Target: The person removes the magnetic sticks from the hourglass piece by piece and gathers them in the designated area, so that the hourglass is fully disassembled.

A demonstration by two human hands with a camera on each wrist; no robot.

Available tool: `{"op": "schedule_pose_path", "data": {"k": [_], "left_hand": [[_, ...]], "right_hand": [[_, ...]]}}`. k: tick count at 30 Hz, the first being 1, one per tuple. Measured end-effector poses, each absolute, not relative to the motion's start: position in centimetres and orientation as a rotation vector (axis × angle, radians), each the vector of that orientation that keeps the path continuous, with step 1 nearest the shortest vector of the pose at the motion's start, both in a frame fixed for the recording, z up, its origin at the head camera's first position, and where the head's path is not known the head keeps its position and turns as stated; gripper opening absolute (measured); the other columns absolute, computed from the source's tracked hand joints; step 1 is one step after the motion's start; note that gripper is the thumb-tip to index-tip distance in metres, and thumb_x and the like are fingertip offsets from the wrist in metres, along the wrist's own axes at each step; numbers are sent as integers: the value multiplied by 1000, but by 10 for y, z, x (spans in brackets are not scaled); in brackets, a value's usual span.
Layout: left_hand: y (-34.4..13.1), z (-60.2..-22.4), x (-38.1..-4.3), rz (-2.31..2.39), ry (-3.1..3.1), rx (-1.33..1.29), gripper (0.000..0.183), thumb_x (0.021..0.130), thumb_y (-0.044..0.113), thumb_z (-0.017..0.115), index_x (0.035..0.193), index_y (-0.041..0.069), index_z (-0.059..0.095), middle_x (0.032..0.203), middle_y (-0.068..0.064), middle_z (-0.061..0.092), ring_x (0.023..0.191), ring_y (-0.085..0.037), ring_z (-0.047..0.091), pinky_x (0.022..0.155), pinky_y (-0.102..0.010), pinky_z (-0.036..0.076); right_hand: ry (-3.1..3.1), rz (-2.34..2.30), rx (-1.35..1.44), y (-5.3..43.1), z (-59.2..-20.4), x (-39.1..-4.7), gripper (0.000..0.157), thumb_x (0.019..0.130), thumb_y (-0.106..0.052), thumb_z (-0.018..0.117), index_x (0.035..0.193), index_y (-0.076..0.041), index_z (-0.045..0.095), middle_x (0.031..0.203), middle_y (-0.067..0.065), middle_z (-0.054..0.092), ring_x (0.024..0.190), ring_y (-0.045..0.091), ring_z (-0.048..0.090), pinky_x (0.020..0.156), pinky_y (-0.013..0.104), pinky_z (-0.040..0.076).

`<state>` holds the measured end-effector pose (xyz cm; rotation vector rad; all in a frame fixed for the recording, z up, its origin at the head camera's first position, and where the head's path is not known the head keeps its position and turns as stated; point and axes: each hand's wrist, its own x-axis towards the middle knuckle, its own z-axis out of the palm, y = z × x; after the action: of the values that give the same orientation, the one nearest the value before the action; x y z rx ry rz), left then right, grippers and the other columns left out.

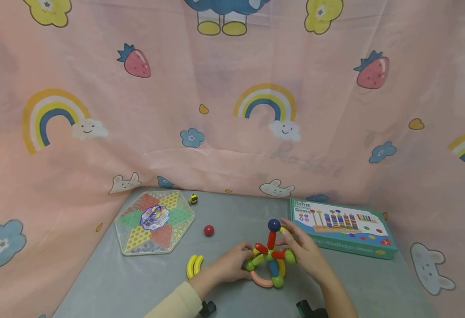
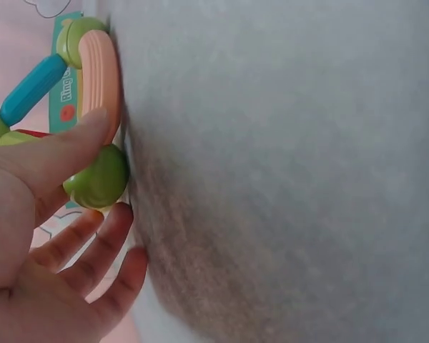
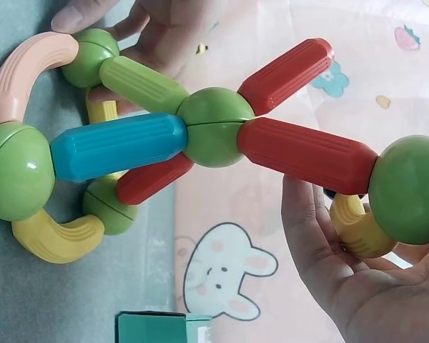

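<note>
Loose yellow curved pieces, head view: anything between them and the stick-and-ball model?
Yes, the left hand: it sits between the yellow curved pieces and the stick-and-ball model, holding the model on the side facing them. Nothing else visible stands between.

Clock centred on the ball-and-stick build [image 1: 270,255], head view. You can pass at 11: grey tabletop [image 1: 240,214] between red ball [image 1: 209,230] (near 10) and green game box [image 1: 343,227] (2–3), up to the curtain [image 1: 220,165] at 12. Blue ball [image 1: 274,225] sticks up at 12. 9's blocked: your left hand [image 1: 234,263], then two yellow sticks [image 1: 190,266]; hexagonal board [image 1: 154,223] at 9–10. 3's blocked: your right hand [image 1: 303,248] with a yellow curved stick [image 3: 361,232]. Second gap at 6, between your forearms [image 1: 338,296].
</note>
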<state>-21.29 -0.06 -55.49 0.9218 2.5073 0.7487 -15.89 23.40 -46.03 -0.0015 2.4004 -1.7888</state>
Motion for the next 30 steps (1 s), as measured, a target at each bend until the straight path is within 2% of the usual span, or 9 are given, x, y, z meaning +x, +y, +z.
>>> {"op": "schedule_pose_path", "data": {"k": [8, 13, 16, 19, 22, 26, 30], "left_hand": [[1, -555, -204, 666, 2609, 910, 51, 80, 38, 84, 127, 26, 69, 134, 7, 55, 113, -11, 57, 93, -34, 45], [3, -559, -198, 581, 2699, 890, 52, 81, 48, 81, 128, 29, 67, 134, 3, 56, 121, -18, 54, 99, -46, 43], [5, -564, -196, 528, 2729, 864, 56, 82, 54, 78, 130, 29, 65, 135, 0, 56, 123, -22, 50, 99, -49, 43], [7, -566, -194, 560, 2716, 840, 58, 82, 52, 79, 131, 25, 64, 133, -1, 56, 118, -21, 49, 96, -46, 43], [8, -567, -194, 692, 2672, 791, 58, 79, 42, 85, 129, 21, 64, 126, 0, 57, 110, -17, 51, 91, -39, 45], [9, -567, -193, 915, 2588, 684, 55, 75, 31, 90, 122, 19, 66, 114, 2, 56, 96, -11, 54, 81, -30, 51], [14, -570, -189, 1039, 2566, 584, 48, 78, 40, 86, 117, 18, 67, 108, 3, 55, 86, -9, 53, 71, -28, 49]], "right_hand": [[2370, -1811, 18, 235, -462, -159, 54, 106, -41, 48, 155, -19, 37, 153, 19, 45, 113, 34, 66, 87, 37, 60], [2374, -1819, 20, 236, -464, -158, 56, 106, -42, 48, 155, -17, 36, 154, 20, 43, 116, 33, 65, 87, 36, 60], [2392, -1809, 20, 236, -464, -158, 56, 106, -41, 49, 155, -16, 36, 154, 19, 44, 114, 31, 66, 86, 35, 60], [2423, -1777, 14, 235, -465, -158, 56, 105, -41, 50, 155, -17, 37, 149, 19, 49, 109, 29, 68, 81, 34, 59], [2453, -1747, 13, 235, -465, -159, 55, 105, -41, 52, 153, -18, 38, 145, 19, 53, 105, 25, 69, 77, 33, 57], [2429, -1778, 9, 233, -465, -159, 54, 105, -39, 52, 153, -17, 39, 149, 21, 48, 109, 27, 68, 83, 35, 60], [2400, -1812, 5, 232, -464, -159, 53, 106, -36, 51, 153, -16, 38, 152, 22, 44, 115, 33, 66, 88, 37, 60]]}}
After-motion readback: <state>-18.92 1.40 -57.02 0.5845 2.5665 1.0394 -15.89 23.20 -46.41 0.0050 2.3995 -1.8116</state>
